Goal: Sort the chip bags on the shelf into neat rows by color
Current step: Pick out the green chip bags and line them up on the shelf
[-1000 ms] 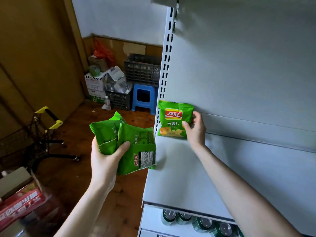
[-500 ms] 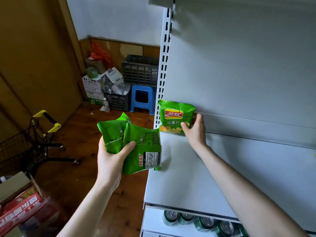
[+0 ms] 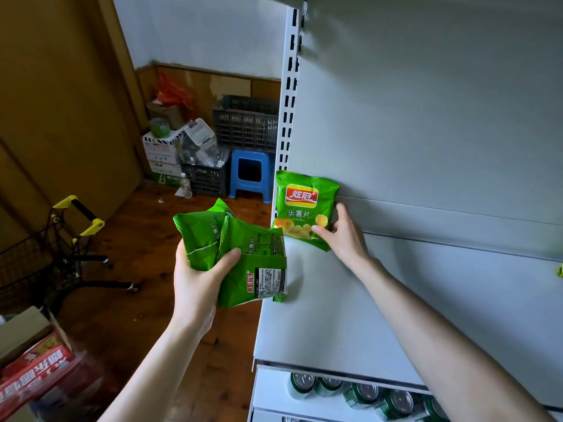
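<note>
The right hand (image 3: 342, 236) holds a green chip bag (image 3: 304, 208) upright at the back left corner of the white shelf (image 3: 320, 315), thumb on its front. The left hand (image 3: 198, 278) grips a bunch of green bags (image 3: 243, 257) beside the shelf's left edge. Green cans (image 3: 359, 394) lie on the shelf below

Two arms in shot, and both are bare from the bottom of the frame right up to the fingertips. There's the left hand (image 3: 198, 281), just off the left edge of the white shelf (image 3: 320, 330): bare, slim wrist, slender forearm. And the right hand (image 3: 345, 236), over that shelf: bare as well, the long forearm uncovered its whole visible length.
</note>
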A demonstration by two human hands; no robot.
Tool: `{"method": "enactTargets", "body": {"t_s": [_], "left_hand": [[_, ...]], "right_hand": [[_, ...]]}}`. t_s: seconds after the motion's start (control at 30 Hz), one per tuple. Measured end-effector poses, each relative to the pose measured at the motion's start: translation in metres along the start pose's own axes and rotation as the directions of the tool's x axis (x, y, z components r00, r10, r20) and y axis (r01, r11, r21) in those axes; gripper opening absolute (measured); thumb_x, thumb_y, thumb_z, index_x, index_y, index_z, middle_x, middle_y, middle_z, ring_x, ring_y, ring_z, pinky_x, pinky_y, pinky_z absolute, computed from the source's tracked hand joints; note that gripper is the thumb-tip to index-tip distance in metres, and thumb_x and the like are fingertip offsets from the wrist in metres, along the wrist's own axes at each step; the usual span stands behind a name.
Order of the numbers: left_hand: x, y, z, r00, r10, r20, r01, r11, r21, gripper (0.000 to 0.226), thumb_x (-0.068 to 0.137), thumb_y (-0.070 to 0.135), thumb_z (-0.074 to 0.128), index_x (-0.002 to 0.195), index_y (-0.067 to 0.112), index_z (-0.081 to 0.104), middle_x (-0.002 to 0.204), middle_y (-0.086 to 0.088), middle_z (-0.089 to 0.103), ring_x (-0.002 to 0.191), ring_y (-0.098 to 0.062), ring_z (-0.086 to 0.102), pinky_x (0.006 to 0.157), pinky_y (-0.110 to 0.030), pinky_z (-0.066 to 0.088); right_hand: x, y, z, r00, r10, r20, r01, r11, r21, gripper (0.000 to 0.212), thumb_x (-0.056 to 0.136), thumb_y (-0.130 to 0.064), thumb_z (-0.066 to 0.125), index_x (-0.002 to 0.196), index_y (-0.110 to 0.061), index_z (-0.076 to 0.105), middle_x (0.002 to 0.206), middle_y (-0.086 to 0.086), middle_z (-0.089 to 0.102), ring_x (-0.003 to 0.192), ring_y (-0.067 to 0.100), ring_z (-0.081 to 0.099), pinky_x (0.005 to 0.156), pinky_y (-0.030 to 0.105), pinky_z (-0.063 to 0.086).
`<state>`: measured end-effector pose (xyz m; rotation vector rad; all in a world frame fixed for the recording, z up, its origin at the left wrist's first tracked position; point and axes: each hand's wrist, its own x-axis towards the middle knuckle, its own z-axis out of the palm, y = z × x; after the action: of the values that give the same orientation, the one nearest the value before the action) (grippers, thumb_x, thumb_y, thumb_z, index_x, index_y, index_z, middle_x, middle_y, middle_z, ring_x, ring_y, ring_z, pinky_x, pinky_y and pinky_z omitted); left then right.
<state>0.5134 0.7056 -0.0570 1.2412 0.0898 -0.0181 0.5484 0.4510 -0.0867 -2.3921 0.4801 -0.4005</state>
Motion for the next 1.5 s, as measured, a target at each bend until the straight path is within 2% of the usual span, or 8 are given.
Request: {"method": "enactTargets", "body": {"t_s": [0.1,0.23,0.5,0.7,0.97,1.27,1.4,1.5], "left_hand": [[0.0,-0.001,0.001,1.0,-0.003,-0.001,0.003,1.0,-0.003,0.057,0.072,-0.002,0.072,0.123,0.012,0.05,0.108,-0.006,0.067,0.093,-0.023,0.069,0.074,-0.039,0.059],[0.0,-0.003,0.002,1.0,-0.01,-0.007,0.01,1.0,-0.01,0.057,0.072,-0.002,0.072,0.123,0.012,0.05,0.109,-0.007,0.067,0.095,-0.025,0.068,0.077,-0.043,0.058],[0.0,-0.004,0.004,1.0,-0.004,-0.005,0.004,1.0,0.001,0.057,0.073,-0.002,0.072,0.123,0.012,0.05,0.109,-0.008,0.067,0.096,-0.025,0.068,0.081,-0.047,0.056],[0.0,-0.004,0.004,1.0,0.0,-0.004,0.0,1.0,0.021,0.057,0.072,0.0,0.073,0.122,0.013,0.05,0.109,-0.008,0.067,0.095,-0.024,0.069,0.079,-0.044,0.058],[-0.001,-0.001,0.003,0.999,-0.04,-0.012,0.04,0.999,-0.02,0.055,0.071,-0.001,0.073,0.119,0.013,0.051,0.107,-0.008,0.068,0.09,-0.024,0.07,0.071,-0.039,0.059],[-0.003,0.002,0.005,0.997,-0.075,0.007,0.075,0.994,-0.076,0.052,0.074,-0.003,0.071,0.12,0.01,0.049,0.105,-0.01,0.068,0.084,-0.021,0.071,0.065,-0.035,0.06],[-0.004,0.004,0.007,0.996,-0.091,0.018,0.093,0.989,-0.113,0.055,0.073,0.0,0.072,0.122,0.009,0.049,0.107,-0.012,0.067,0.089,-0.026,0.07,0.07,-0.04,0.06],[-0.005,0.004,0.012,0.996,-0.091,0.026,0.094,0.984,-0.151,0.054,0.071,0.002,0.072,0.12,0.008,0.05,0.106,-0.013,0.068,0.088,-0.025,0.071,0.066,-0.037,0.06]], "right_hand": [[0.0,0.002,-0.001,1.0,-0.01,-0.024,0.011,0.999,0.045,0.062,0.081,-0.029,0.069,0.131,-0.011,0.038,0.107,0.014,0.062,0.099,0.031,0.058,0.074,0.032,0.04],[-0.005,-0.003,-0.004,0.977,-0.143,-0.157,0.162,0.98,0.115,0.078,0.077,-0.017,0.074,0.14,-0.005,0.031,0.135,0.017,0.046,0.124,0.028,0.045,0.099,0.032,0.036],[-0.003,-0.017,-0.005,0.97,-0.24,0.047,0.242,0.969,-0.041,0.085,0.076,-0.025,0.074,0.145,-0.023,0.025,0.134,0.011,0.041,0.121,0.023,0.046,0.095,0.032,0.038],[-0.002,-0.015,0.001,0.978,-0.207,-0.034,0.199,0.967,-0.158,0.086,0.083,-0.022,0.068,0.148,-0.017,0.012,0.131,0.016,0.039,0.114,0.03,0.048,0.084,0.039,0.043],[-0.001,-0.005,-0.004,0.989,-0.145,0.028,0.146,0.989,-0.038,0.092,0.08,-0.022,0.071,0.148,-0.016,0.009,0.14,0.014,0.032,0.127,0.026,0.036,0.1,0.031,0.032],[-0.004,0.006,-0.02,0.978,-0.205,0.031,0.206,0.978,-0.017,0.083,0.081,-0.019,0.07,0.146,-0.02,0.02,0.127,0.019,0.045,0.118,0.029,0.042,0.091,0.024,0.03],[-0.021,-0.01,-0.033,0.918,-0.302,-0.256,0.326,0.944,0.056,0.058,0.083,-0.02,0.063,0.135,-0.004,0.043,0.123,0.02,0.05,0.116,0.03,0.049,0.096,0.036,0.04],[-0.055,-0.043,-0.037,0.875,-0.38,-0.299,0.459,0.849,0.263,0.039,0.081,-0.023,0.061,0.114,0.0,0.061,0.101,0.012,0.06,0.088,0.003,0.059,0.076,0.024,0.053]]}}
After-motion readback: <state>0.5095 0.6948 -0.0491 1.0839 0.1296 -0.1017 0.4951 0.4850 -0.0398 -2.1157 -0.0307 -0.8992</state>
